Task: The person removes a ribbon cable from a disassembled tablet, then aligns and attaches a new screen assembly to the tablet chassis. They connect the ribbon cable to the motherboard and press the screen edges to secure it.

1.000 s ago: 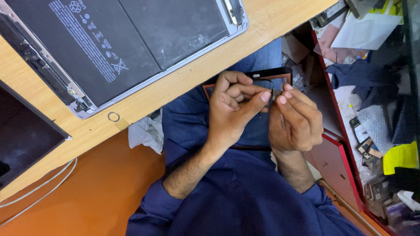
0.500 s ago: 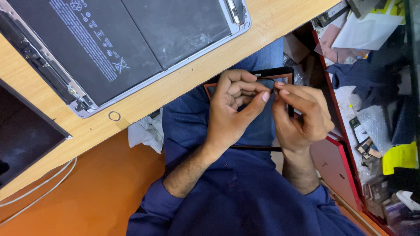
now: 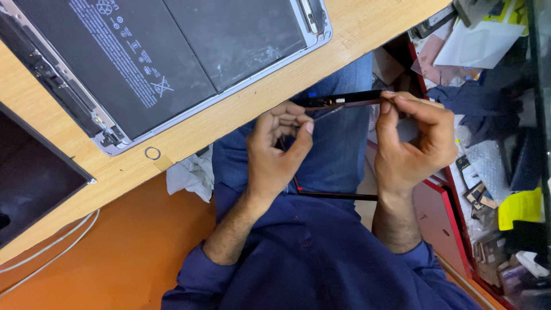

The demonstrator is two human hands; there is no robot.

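A thin black-framed screen panel (image 3: 344, 98) stands on edge over my lap, its lower edge (image 3: 336, 196) showing between my wrists. My left hand (image 3: 278, 150) pinches one end of a thin dark strip (image 3: 347, 105) that runs along the panel's upper edge. My right hand (image 3: 414, 143) grips the panel's upper right corner with thumb and fingertips, where the strip's other end lies. Both arms wear dark blue sleeves.
On the wooden table (image 3: 241, 115) lies an opened tablet (image 3: 172, 57) with black battery cells exposed. A dark screen (image 3: 28, 178) sits at the left, beside a small ring (image 3: 152, 152), white cables (image 3: 46, 252) and a white cloth (image 3: 189, 175). A red shelf (image 3: 442, 212) of cluttered parts is on the right.
My hands have moved apart: the right hand went right and up to the panel's corner, and the strip now stretches between the two hands.
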